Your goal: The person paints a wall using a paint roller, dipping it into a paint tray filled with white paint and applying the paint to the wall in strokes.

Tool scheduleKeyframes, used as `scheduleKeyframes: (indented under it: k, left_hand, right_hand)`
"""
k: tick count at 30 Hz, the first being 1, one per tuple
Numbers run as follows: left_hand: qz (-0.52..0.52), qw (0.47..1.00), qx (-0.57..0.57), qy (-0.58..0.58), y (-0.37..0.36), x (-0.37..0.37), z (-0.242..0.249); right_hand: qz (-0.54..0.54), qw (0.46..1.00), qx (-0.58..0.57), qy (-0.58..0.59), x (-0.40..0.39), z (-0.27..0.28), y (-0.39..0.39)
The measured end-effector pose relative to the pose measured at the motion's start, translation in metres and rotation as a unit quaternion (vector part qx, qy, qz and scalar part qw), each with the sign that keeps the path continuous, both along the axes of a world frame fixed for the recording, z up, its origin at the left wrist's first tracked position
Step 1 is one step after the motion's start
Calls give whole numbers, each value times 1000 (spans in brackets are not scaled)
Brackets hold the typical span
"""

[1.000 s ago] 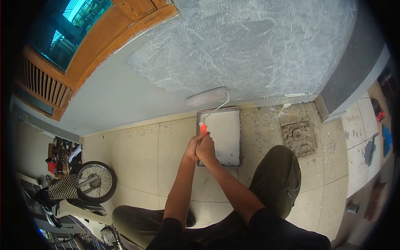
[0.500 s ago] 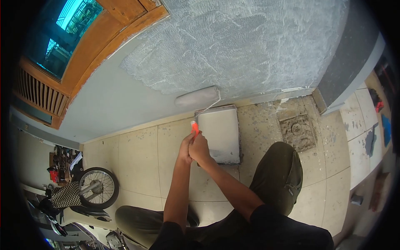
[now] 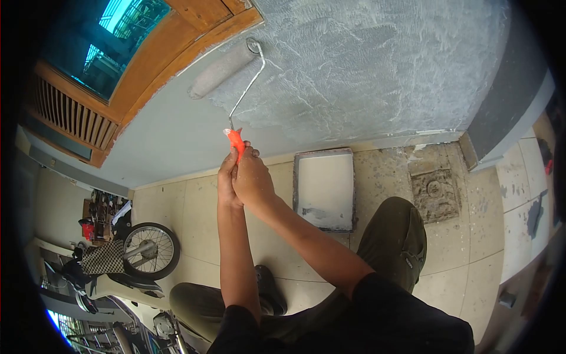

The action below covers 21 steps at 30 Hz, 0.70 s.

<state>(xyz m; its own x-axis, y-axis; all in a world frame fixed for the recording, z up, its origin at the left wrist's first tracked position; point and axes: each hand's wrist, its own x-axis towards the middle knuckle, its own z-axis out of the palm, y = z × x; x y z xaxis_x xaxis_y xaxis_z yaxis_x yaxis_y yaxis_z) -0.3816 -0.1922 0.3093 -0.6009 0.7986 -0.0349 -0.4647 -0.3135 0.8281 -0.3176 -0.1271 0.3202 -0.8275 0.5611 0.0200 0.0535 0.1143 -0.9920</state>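
A paint roller [image 3: 223, 72] with a grey, paint-wet sleeve lies against the wall [image 3: 330, 71], near the wooden frame. Its bent wire runs down to an orange handle. Around that handle both hands are closed: my left hand [image 3: 227, 180] on the left side, my right hand [image 3: 252, 177] overlapping it from the right. Whitish wet texture covers much of the wall, while the part at the lower left looks smooth and plain grey. Below the wall, on the floor, a rectangular tray [image 3: 324, 187] holds pale paint.
A wooden frame with glass and slats [image 3: 141, 65] is at the upper left. A motorcycle [image 3: 141, 253] stands at the lower left. A rough square patch [image 3: 435, 194] is set in the tiled floor [image 3: 200, 218]. A dark pillar [image 3: 510, 100] rises at the right.
Both hands and the roller have moved up and to the left, from the wall's base by the tray to higher on the wall. The tray is now fully uncovered.
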Motion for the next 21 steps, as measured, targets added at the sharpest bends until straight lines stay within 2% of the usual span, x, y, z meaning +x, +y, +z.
scheduleKeyframes:
  k: [3, 5, 7, 9, 10, 11, 13, 17, 21]
  left_hand:
    - [39, 999, -34, -10, -2, -2, -5]
    - [62, 996, -52, -24, 1, 0, -13]
    - [67, 996, -57, -27, -5, 7, -28]
    - [23, 992, -106, -58, -11, 10, -47]
    - [46, 993, -106, -33, -7, 21, -47]
    - [48, 992, -109, -35, -4, 26, -48]
    - [83, 983, -137, -89, -8, 33, -56]
    - [43, 970, -218, -98, -26, 5, -106]
    - [9, 967, -209, -144, -39, -21, -161]
  right_hand:
    - [-34, 999, 14, 28, 1, -4, -3]
    - [-38, 999, 15, 1, 7, -13, -5]
    - [-57, 998, 3, 19, 3, -42, -17]
    - [-91, 996, 2, -10, 4, -67, -23]
    - [-41, 996, -39, -63, 7, -73, -20]
    - [-38, 996, -41, -65, 7, -78, -22]
    - [-86, 991, -58, -87, 10, -86, -31]
    - [-115, 991, -20, -67, -7, -139, -46]
    - [-111, 989, -4, -97, -21, -177, -49]
